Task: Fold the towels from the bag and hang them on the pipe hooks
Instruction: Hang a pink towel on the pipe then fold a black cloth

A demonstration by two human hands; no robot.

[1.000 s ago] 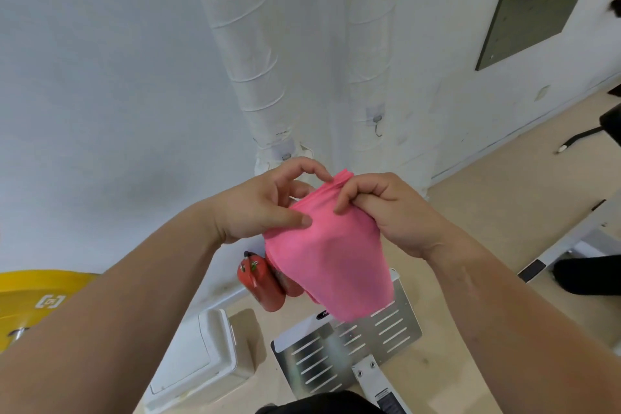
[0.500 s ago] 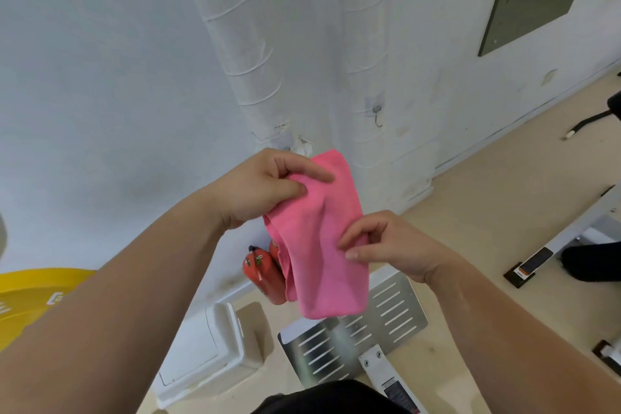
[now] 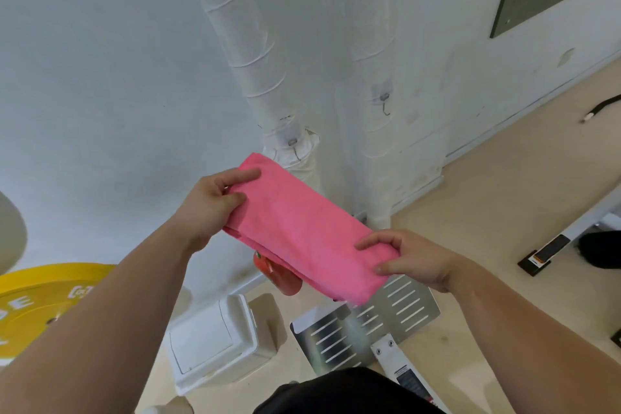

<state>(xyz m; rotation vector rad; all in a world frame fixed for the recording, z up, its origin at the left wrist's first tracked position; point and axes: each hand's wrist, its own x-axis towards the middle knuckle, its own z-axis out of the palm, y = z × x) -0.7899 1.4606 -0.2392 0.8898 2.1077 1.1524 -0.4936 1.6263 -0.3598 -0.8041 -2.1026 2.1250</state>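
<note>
We pinch the folded pink towel (image 3: 309,228) mid-frame: left hand (image 3: 208,205) on the upper end, right hand (image 3: 413,259) on the lower; long axis diagonal, left end nearest the hook (image 3: 295,148) just above

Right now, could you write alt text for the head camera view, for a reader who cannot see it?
A left hand and a right hand hold a folded pink towel by its two ends. Behind it, a left hook and a right hook on two white wrapped pipes carry nothing.
</note>
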